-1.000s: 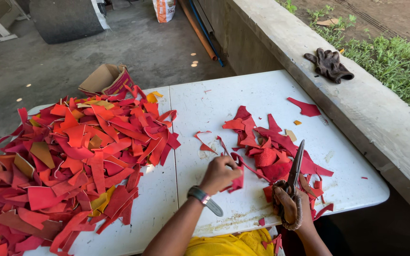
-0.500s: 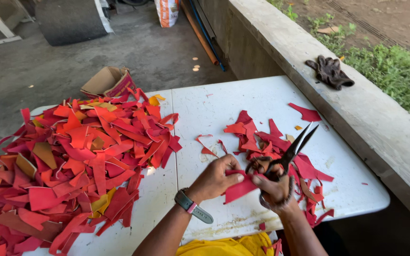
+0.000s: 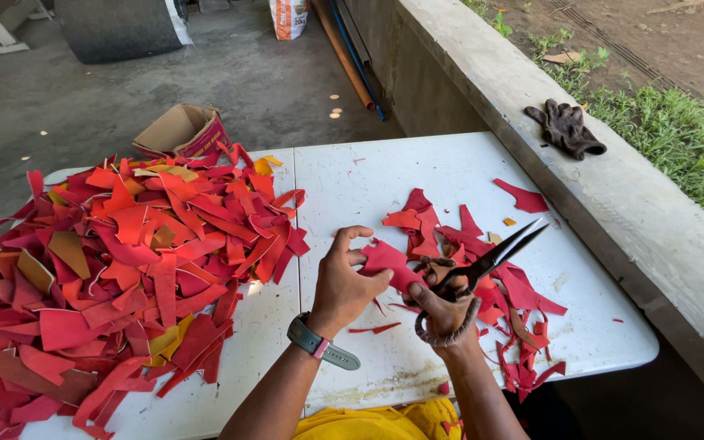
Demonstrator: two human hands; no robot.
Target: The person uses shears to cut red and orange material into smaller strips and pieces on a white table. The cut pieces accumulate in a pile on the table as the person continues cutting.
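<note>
My left hand [image 3: 348, 281], with a grey watch on its wrist, pinches a red leather scrap [image 3: 389, 262] above the white table [image 3: 368, 179]. My right hand [image 3: 442, 305] grips a pair of black scissors [image 3: 495, 257] by the handles. The blades are parted and point up to the right, next to the held scrap. Under and around the right hand lies a small heap of red offcuts [image 3: 507, 285].
A big pile of red, orange and tan leather pieces [image 3: 124, 261] covers the table's left half. A cardboard box [image 3: 181, 130] sits on the floor behind it. Dark gloves [image 3: 568, 129] lie on the concrete ledge at right. A pipe [image 3: 344, 53] rests on the floor.
My left hand has lifted the red scrap off the table. My right hand brought the scissors up and over to it, blades now parted.
</note>
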